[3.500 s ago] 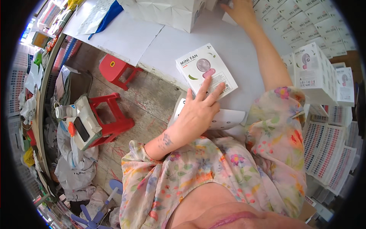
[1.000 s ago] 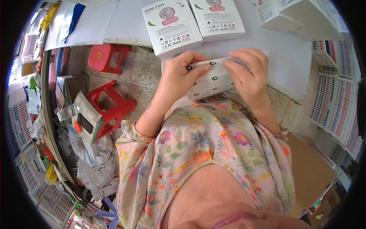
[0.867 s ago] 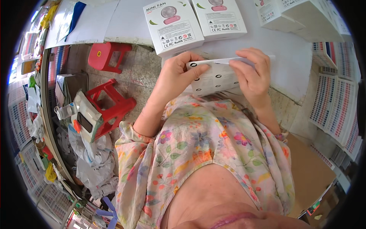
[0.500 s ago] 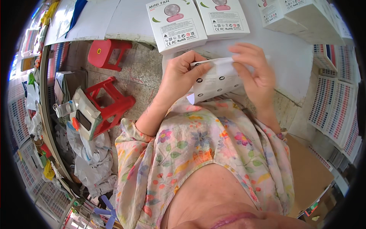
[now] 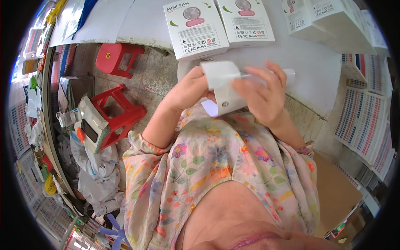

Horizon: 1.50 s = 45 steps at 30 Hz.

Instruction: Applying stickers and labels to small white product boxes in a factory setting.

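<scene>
A thin white sheet (image 5: 223, 75) with small dark printed marks is bent into a loose curl in front of my chest. My left hand (image 5: 189, 89) grips its left side, with the fingertips partly hidden behind the paper. Over the right part of the sheet is my right hand (image 5: 266, 93), some fingers stretched out. Its thumb and index finger are smeared by motion, so whether they pinch the paper cannot be made out. Just beyond stand a white mini fan box (image 5: 198, 31) and a second fan box (image 5: 246, 23), side by side on the white table (image 5: 137, 21).
More white boxes (image 5: 329, 25) stand at the far right. Printed label sheets (image 5: 360, 121) hang below them. To the left are a red stool (image 5: 110, 60) and another red stool (image 5: 118, 110), a phone (image 5: 89, 130) and plastic bags (image 5: 98, 179). Brown cardboard (image 5: 337, 191) lies at lower right.
The sheet has gone from nearly flat to curled, its top left part folding over. My right hand has moved left and down across it; my left hand has shifted slightly left and down.
</scene>
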### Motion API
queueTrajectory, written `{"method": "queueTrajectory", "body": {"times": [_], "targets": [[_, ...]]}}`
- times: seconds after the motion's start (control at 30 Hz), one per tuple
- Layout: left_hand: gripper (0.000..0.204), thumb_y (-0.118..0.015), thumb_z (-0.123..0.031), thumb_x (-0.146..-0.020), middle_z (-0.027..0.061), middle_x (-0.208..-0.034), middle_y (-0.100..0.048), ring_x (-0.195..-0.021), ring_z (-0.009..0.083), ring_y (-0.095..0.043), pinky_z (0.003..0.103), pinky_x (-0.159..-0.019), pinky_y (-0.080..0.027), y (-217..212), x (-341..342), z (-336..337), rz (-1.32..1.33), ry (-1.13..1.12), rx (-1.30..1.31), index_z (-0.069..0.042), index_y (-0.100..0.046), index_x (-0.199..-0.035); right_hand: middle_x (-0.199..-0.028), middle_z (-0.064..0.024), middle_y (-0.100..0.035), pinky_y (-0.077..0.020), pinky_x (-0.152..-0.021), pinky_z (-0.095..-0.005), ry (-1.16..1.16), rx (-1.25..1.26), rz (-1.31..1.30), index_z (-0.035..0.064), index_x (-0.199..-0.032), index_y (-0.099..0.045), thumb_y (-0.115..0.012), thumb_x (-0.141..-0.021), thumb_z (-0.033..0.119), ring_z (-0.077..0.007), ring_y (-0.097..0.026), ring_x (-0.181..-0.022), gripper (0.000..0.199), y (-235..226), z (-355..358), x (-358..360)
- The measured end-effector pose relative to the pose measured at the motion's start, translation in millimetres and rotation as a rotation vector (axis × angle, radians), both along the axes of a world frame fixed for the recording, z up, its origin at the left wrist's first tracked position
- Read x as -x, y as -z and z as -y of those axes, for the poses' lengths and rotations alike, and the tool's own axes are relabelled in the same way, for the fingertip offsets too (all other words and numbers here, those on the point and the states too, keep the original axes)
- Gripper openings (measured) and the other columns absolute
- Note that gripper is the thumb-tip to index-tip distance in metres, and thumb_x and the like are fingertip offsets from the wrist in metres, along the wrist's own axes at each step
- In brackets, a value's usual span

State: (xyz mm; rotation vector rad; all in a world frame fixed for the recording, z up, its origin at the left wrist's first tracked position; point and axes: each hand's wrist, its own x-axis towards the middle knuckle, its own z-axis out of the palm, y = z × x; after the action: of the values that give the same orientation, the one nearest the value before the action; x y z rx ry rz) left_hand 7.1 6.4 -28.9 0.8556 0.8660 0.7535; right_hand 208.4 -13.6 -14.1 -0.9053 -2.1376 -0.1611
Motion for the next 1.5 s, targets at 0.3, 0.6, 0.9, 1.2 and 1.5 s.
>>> {"method": "queueTrajectory", "body": {"times": [0.3, 0.6, 0.9, 1.2, 1.5], "targets": [[0.022, -0.059, -0.018, -0.096, 0.0019, -0.082, -0.067, -0.078, 0.0074, -0.059, 0.028, -0.070, -0.049, -19, -13, -39, -0.123, 0.647, -0.262, 0.000, -0.067, -0.107, -0.100, 0.0017, -0.067, -0.0401, -0.102, -0.0468, -0.316, -0.027, -0.007, 0.0283, -0.107, -0.070, -0.075, -0.078, 0.013, -0.0180, -0.062, -0.099, 0.033, -22, 19, 4], [0.011, -0.060, -0.016, -0.089, 0.0107, -0.088, -0.064, -0.089, 0.0325, -0.062, 0.043, -0.076, -0.049, -26, -32, -17, -0.676, 0.310, -1.068, -0.005, -0.061, -0.090, -0.092, -0.0031, -0.069, -0.0475, -0.093, -0.0333, 0.008, 0.626, -0.700, 0.0018, -0.102, -0.070, -0.070, -0.083, -0.001, -0.0132, -0.063, -0.092, 0.019, -51, -61, -36], [0.016, -0.056, -0.011, -0.082, 0.0238, -0.121, -0.058, -0.118, 0.0377, -0.053, 0.049, -0.103, -0.042, -15, -64, -34, -0.898, 0.086, -1.537, 0.003, -0.060, -0.089, -0.102, -0.0054, -0.060, -0.0505, -0.084, -0.0251, -0.139, 0.967, -0.727, 0.0022, -0.146, -0.040, -0.065, -0.087, -0.007, -0.0114, -0.059, -0.095, 0.065, 5, -150, -81], [0.016, -0.057, -0.011, -0.080, 0.0286, -0.126, -0.057, -0.120, 0.0385, -0.053, 0.049, -0.105, -0.042, -8, -73, -44, -1.022, 0.113, -1.549, 0.003, -0.058, -0.088, -0.100, -0.0039, -0.060, -0.0499, -0.083, -0.0227, -0.150, 1.011, -0.697, 0.0024, -0.148, -0.038, -0.063, -0.086, -0.009, -0.0092, -0.059, -0.093, 0.067, 5, -154, -75], [0.015, -0.058, -0.010, -0.079, 0.0293, -0.123, -0.058, -0.117, 0.0386, -0.054, 0.049, -0.103, -0.043, -12, -73, -41, -1.029, 0.096, -1.537, 0.002, -0.057, -0.087, -0.099, -0.0035, -0.061, -0.0493, -0.082, -0.0237, -0.596, 0.676, -0.666, 0.0018, -0.148, -0.038, -0.062, -0.087, -0.007, -0.0093, -0.059, -0.089, 0.066, 18, -174, -78]]}}
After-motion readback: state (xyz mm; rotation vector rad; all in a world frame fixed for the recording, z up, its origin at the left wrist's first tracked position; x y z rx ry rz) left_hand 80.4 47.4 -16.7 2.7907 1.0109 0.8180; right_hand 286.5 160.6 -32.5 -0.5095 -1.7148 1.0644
